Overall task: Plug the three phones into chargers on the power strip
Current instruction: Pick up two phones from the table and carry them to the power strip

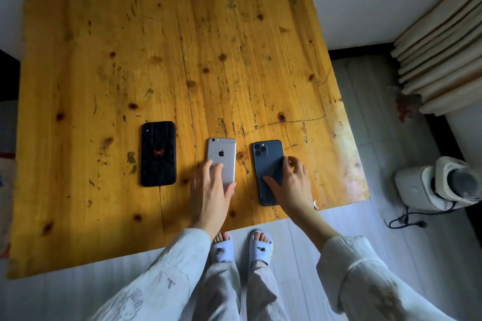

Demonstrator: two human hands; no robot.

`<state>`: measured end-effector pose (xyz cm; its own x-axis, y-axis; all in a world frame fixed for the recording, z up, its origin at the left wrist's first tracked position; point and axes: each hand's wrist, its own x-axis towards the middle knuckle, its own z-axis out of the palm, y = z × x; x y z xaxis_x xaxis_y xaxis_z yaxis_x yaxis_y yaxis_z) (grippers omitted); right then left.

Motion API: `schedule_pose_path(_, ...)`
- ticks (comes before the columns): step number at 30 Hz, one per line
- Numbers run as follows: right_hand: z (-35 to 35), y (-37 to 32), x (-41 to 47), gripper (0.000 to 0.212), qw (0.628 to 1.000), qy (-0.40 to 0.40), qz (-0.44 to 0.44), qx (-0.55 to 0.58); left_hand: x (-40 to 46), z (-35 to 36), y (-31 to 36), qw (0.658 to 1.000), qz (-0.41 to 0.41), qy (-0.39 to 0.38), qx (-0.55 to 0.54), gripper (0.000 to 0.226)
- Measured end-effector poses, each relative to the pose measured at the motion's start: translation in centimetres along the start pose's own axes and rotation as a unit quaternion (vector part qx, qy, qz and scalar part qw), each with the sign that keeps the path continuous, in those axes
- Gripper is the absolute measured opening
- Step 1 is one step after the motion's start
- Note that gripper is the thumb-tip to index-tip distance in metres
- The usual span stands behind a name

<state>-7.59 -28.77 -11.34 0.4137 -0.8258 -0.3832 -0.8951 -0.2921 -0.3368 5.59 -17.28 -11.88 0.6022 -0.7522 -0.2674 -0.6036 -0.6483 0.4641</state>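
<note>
Three phones lie face down in a row near the front of the wooden table [156, 47]. At the left is a black phone with a red spider mark [158, 154], untouched. The silver phone [222, 155] sits in the middle, and my left hand [211, 190] rests on its lower half with straight fingers. At the right lies the dark blue phone [267, 164]; my right hand [292, 185] lies on its lower right part, fingers spread, thumb on its back. No charger or power strip is in view.
A white appliance [438, 185] stands on the floor at the right, with its black cord and plug [407, 221] loose beside it. Folded curtains [443, 41] hang at the far right. My feet in slippers [240, 245] stand at the table's front edge.
</note>
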Motion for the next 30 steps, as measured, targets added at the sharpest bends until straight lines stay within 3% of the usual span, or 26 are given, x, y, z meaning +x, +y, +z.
schedule_pose_path(4,0.4,-1.6,0.4,0.083,0.998,-0.015,0.064,-0.024,0.9,0.6,1.5,0.997,-0.072,-0.017,0.030,0.081)
schedule_pose_path(11,0.1,-3.2,0.5,0.076,0.977,-0.048,0.198,0.059,2.1,0.2,2.9,0.988,-0.149,-0.024,0.033,0.104)
schedule_pose_path(13,0.0,-3.3,0.5,0.080,0.969,-0.060,0.225,0.084,2.4,-0.2,2.5,0.983,-0.178,-0.032,-0.033,0.093)
schedule_pose_path(17,0.1,-2.7,0.3,0.078,0.955,-0.059,0.258,0.135,2.5,-1.5,0.3,0.961,-0.203,-0.051,-0.181,0.048)
schedule_pose_path(22,0.3,-1.4,-0.6,0.057,0.937,-0.067,0.293,0.177,1.4,-3.2,-1.6,0.905,-0.256,-0.128,-0.316,0.049)
schedule_pose_path(24,0.1,-1.2,-1.5,0.036,0.918,-0.062,0.305,0.248,0.8,-4.1,-1.9,0.886,-0.273,-0.148,-0.344,0.050)
schedule_pose_path(27,-0.9,-0.8,-3.7,0.005,0.854,-0.041,0.320,0.408,-0.2,-5.9,-1.5,0.864,-0.282,-0.164,-0.383,0.051)
schedule_pose_path(30,-2.3,0.6,-7.4,0.013,0.775,-0.043,0.337,0.534,-1.8,-7.3,0.4,0.849,-0.268,-0.186,-0.415,0.052)
